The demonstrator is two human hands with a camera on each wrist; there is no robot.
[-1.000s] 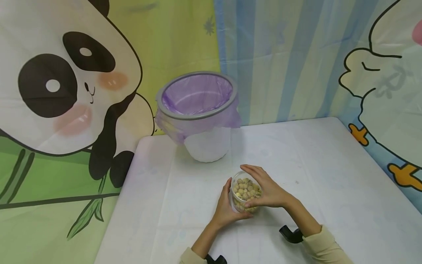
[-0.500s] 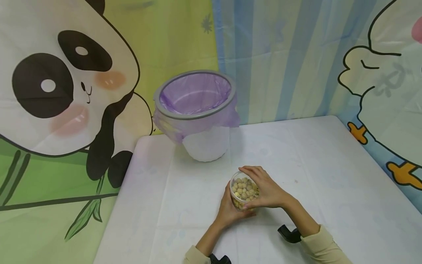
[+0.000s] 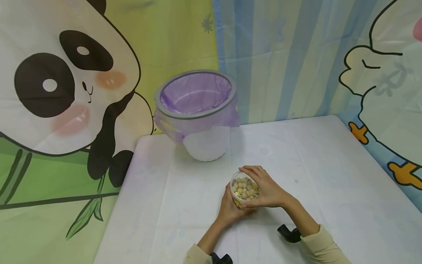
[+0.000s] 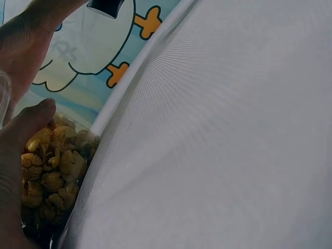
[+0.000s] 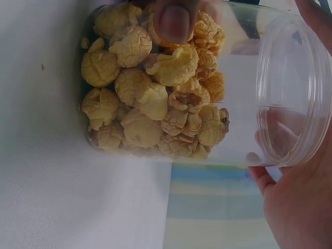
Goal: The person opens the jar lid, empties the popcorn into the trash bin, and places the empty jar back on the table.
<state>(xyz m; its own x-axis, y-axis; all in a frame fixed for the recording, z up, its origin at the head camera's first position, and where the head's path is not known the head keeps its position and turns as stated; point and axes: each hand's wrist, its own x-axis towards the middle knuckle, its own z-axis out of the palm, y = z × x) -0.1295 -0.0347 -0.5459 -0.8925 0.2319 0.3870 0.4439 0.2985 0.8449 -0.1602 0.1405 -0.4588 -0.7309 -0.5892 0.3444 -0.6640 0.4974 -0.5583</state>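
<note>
A clear plastic jar (image 3: 234, 201), partly filled with pale yellow popcorn (image 3: 244, 190), stands between both hands over the white table. My left hand (image 3: 227, 209) grips its lower side; the left thumb (image 5: 175, 23) presses against the wall in the right wrist view. With thumb and fingers spread around the clear top, my right hand (image 3: 268, 191) holds the jar at its rim (image 5: 311, 93). Round popcorn pieces (image 5: 142, 127) fill the lower part of the jar in the right wrist view. The left wrist view shows the popcorn (image 4: 52, 176) beside the left hand (image 4: 10, 171).
Behind the jar, a white bin (image 3: 207, 145) with a grey rim and a purple bag liner (image 3: 197, 91) stands at the table's back edge. Patterned cloth (image 3: 263, 55) hangs behind the white table (image 3: 313, 161). Black curved pieces (image 3: 288, 234) sit at both wrists.
My left hand has turned slightly around the jar's lower side, its wrist shifting right. The jar sits a touch further left in view. The right hand keeps its hold on the rim.
</note>
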